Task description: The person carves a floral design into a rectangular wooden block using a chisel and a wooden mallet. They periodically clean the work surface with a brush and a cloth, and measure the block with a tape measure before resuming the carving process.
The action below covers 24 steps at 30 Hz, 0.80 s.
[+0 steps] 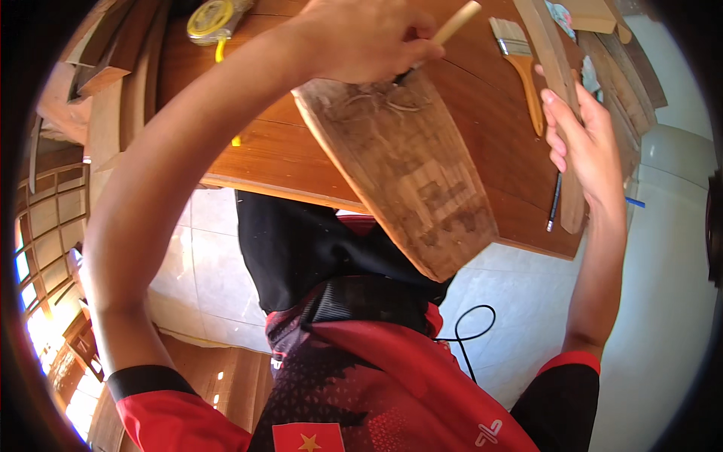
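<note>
My left hand (369,41) is closed at the far end of a carved wooden board (407,166). In its fingers is a slim tool with a pale wooden handle (456,22) and a dark tip touching the board, looking like a chisel; most of its shaft is hidden. The board lies aslant, its near end jutting past the table edge, its face showing carved lines and darker block-like patches. At the right, my right hand (587,139) is wrapped round a long wooden bar (553,45) with a rounded near end.
The brown wooden table (467,75) bears a flat paintbrush (520,64), a dark pencil (554,202) and a yellow roll in clear wrap (211,21). Wooden planks are stacked at left (124,83) and right (614,71). A black cord (461,331) loops over the tiled floor.
</note>
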Available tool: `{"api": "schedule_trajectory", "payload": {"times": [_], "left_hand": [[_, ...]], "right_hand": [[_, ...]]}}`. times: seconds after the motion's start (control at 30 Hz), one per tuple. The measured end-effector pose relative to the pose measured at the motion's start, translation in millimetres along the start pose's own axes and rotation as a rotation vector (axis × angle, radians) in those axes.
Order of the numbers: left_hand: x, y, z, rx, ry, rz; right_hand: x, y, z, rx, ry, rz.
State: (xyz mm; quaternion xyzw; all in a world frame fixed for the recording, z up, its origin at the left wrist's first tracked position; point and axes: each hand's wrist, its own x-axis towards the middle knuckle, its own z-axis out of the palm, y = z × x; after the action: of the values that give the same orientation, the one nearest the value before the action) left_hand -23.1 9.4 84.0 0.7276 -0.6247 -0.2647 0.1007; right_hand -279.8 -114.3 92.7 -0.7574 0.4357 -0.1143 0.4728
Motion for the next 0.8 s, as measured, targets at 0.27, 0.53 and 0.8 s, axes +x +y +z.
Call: {"api": "schedule_trajectory", "payload": {"times": [0.27,0.53,0.8], "left_hand": [[-2.3,-3.7,2.9,-0.019,0.041,0.058],[1.5,-1.5,0.7,-0.026,-0.013,0.036],[-5.4,0.5,2.4,-0.006,0.022,0.118]], "right_hand": [[-1.2,4.9,-4.4,-0.144,-0.166,0.122],[-7.7,15.7,-0.8,-0.065,-0.106,0.105],[-6.3,17.8,-4.2,-0.026,-0.064,0.056]]}}
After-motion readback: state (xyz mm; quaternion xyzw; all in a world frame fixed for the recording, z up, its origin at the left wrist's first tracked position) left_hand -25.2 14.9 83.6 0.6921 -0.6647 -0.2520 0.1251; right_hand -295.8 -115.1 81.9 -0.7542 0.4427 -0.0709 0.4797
